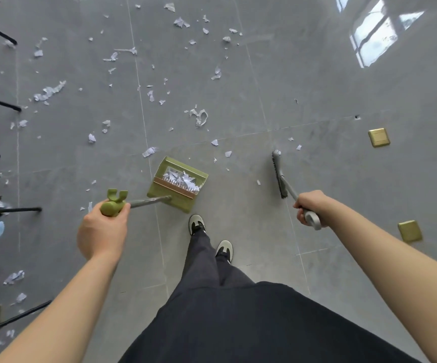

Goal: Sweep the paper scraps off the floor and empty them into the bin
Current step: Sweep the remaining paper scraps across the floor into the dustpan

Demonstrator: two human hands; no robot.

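Note:
My left hand (103,229) grips the green top of a long-handled dustpan (178,184), which stands on the grey tiled floor just ahead of my feet. White paper scraps (183,180) lie inside the pan. My right hand (308,208) grips the grey handle of a broom (279,176), whose bristled head is off to the right of the pan. Several loose paper scraps (199,116) are scattered over the floor ahead and to the left. No bin is in view.
Black furniture legs (0,103) line the left edge, with scraps among them. Two brass floor sockets (379,137) sit at the right, another at the lower left. My feet (209,239) stand right behind the dustpan. A window reflection shines at the top right.

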